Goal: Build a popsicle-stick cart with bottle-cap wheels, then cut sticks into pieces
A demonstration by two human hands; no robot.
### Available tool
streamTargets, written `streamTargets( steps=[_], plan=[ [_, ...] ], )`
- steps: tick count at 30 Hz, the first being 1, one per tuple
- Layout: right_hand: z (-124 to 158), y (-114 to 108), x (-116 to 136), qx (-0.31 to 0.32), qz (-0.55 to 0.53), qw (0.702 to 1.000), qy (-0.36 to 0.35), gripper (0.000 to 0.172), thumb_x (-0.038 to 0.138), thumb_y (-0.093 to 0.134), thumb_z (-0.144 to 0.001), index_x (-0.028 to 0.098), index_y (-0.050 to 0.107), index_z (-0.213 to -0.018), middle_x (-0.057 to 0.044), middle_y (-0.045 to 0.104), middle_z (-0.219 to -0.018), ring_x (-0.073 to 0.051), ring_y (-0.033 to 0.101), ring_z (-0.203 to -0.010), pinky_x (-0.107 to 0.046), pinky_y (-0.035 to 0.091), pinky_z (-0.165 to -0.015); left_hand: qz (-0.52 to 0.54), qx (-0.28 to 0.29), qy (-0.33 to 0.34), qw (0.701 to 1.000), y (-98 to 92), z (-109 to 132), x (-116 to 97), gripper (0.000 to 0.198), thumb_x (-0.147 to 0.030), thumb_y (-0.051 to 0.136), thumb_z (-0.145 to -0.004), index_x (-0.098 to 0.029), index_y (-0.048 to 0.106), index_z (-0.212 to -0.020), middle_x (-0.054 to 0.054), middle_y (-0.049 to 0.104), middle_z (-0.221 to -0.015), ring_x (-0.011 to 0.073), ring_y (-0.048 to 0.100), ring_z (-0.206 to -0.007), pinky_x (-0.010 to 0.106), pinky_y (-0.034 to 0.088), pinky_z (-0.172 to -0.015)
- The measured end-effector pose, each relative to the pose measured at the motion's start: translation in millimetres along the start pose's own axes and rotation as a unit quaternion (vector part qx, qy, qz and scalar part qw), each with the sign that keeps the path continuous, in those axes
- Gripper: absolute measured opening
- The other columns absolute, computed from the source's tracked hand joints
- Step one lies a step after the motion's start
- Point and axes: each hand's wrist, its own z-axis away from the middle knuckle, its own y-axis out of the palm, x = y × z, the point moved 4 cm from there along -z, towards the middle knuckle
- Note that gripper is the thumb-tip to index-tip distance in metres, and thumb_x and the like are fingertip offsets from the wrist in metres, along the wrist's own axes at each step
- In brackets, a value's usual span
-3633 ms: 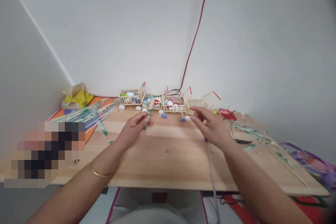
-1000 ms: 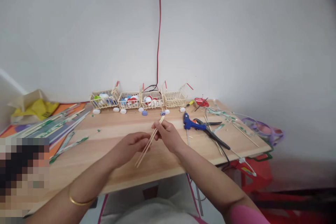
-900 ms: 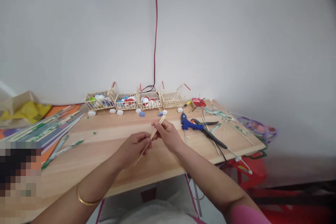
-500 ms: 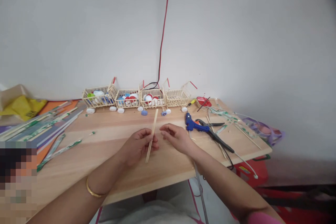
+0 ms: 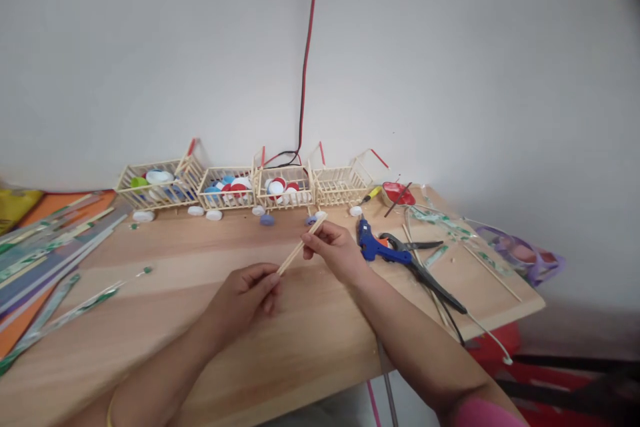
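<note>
Two pale wooden chopsticks (image 5: 295, 254) lie side by side, slanting up to the right above the table. Their lower end is pinched in my left hand (image 5: 249, 293). My right hand (image 5: 334, 250) grips them near the upper end, thumb on top. Just right of that hand rests a blue hot glue gun (image 5: 373, 243), with black-handled scissors (image 5: 425, 270) beside it. Behind my hands, small stick-built carts on bottle-cap wheels stand in a row: an unfilled cart (image 5: 340, 185), and others holding coloured caps, such as the leftmost cart (image 5: 160, 185).
Long sticks in clear-and-green wrappers (image 5: 60, 247) cover the table's left side. A red dish (image 5: 399, 194) and a yellow-handled tool (image 5: 371, 194) lie at the back right. Torn wrappers (image 5: 443, 215) and a purple bag (image 5: 525, 257) are farther right. A red-black cable (image 5: 309, 47) runs down the wall.
My right hand has come to the chopsticks and taken their upper end. The chopsticks have tilted from near upright to a rightward slant. The view has shifted slightly.
</note>
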Motion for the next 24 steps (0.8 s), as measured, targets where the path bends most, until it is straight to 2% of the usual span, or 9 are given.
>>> streamTargets(
  steps=[4, 9, 11, 14, 19, 21, 24],
  plan=[
    [-1.0, -6.0, -2.9, -0.021, -0.047, 0.999, 0.018, 0.025, 0.040, 0.074, -0.075, 0.016, 0.065, -0.074, 0.001, 0.067, -0.059, -0.011, 0.062, -0.054, -0.023, 0.048, -0.055, -0.132, -0.080, 0.017, 0.988, -17.5, -2.0, -13.7, 0.037, -0.049, 0.058, -0.081, -0.015, 0.067, -0.094, -0.006, 0.048, -0.055, 0.0083, 0.041, -0.049, 0.020, 0.032, -0.048],
    [-4.5, -11.7, -10.0, -0.037, -0.117, 0.991, 0.057, 0.025, 0.037, 0.078, -0.071, 0.016, 0.066, -0.074, 0.001, 0.066, -0.058, -0.011, 0.063, -0.053, -0.022, 0.048, -0.053, -0.155, -0.165, 0.031, 0.973, -34.7, -3.3, -18.6, 0.035, -0.046, 0.062, -0.078, -0.015, 0.069, -0.093, -0.005, 0.051, -0.055, 0.0092, 0.043, -0.051, 0.020, 0.032, -0.048],
    [-4.5, -11.6, -12.2, -0.016, -0.133, 0.988, 0.076, 0.024, 0.035, 0.080, -0.069, 0.016, 0.066, -0.073, 0.001, 0.068, -0.061, -0.011, 0.065, -0.055, -0.022, 0.049, -0.053, -0.114, -0.210, 0.035, 0.970, -40.9, -3.9, -16.5, 0.034, -0.044, 0.066, -0.075, -0.015, 0.069, -0.094, -0.004, 0.056, -0.057, 0.0094, 0.046, -0.053, 0.019, 0.034, -0.049],
    [-2.5, -11.9, -14.6, -0.002, -0.122, 0.987, 0.103, 0.023, 0.032, 0.081, -0.068, 0.016, 0.067, -0.074, -0.001, 0.069, -0.063, -0.012, 0.066, -0.057, -0.022, 0.049, -0.055, 0.009, -0.252, 0.057, 0.966, -46.9, -6.0, -13.5, 0.036, -0.039, 0.074, -0.070, -0.016, 0.067, -0.096, -0.002, 0.061, -0.061, 0.0097, 0.053, -0.058, 0.018, 0.038, -0.052],
    [-0.9, -12.3, -16.7, 0.011, -0.054, 0.992, 0.114, 0.022, 0.034, 0.078, -0.070, 0.016, 0.067, -0.075, 0.002, 0.066, -0.059, -0.008, 0.059, -0.053, -0.021, 0.044, -0.055, 0.236, -0.243, 0.080, 0.937, -46.6, -9.6, -13.8, 0.039, -0.032, 0.083, -0.059, -0.015, 0.067, -0.090, 0.000, 0.067, -0.069, 0.0082, 0.059, -0.059, 0.020, 0.049, -0.062],
    [-1.5, -11.8, -18.0, 0.024, -0.034, 0.992, 0.116, 0.021, 0.034, 0.076, -0.072, 0.016, 0.065, -0.074, 0.003, 0.064, -0.058, -0.006, 0.055, -0.051, -0.020, 0.041, -0.055, 0.258, -0.245, 0.073, 0.932, -46.1, -10.0, -13.6, 0.040, -0.032, 0.084, -0.059, -0.014, 0.068, -0.091, 0.001, 0.068, -0.070, 0.0080, 0.059, -0.059, 0.020, 0.051, -0.063],
    [-3.3, -11.5, -19.1, 0.030, -0.010, 0.994, 0.101, 0.020, 0.033, 0.076, -0.073, 0.016, 0.064, -0.073, 0.004, 0.063, -0.060, -0.006, 0.053, -0.052, -0.020, 0.039, -0.055, 0.234, -0.269, 0.055, 0.933, -48.7, -10.4, -9.8, 0.046, -0.033, 0.084, -0.057, -0.014, 0.069, -0.096, 0.000, 0.068, -0.069, 0.0079, 0.059, -0.059, 0.019, 0.051, -0.063]
  ],
)
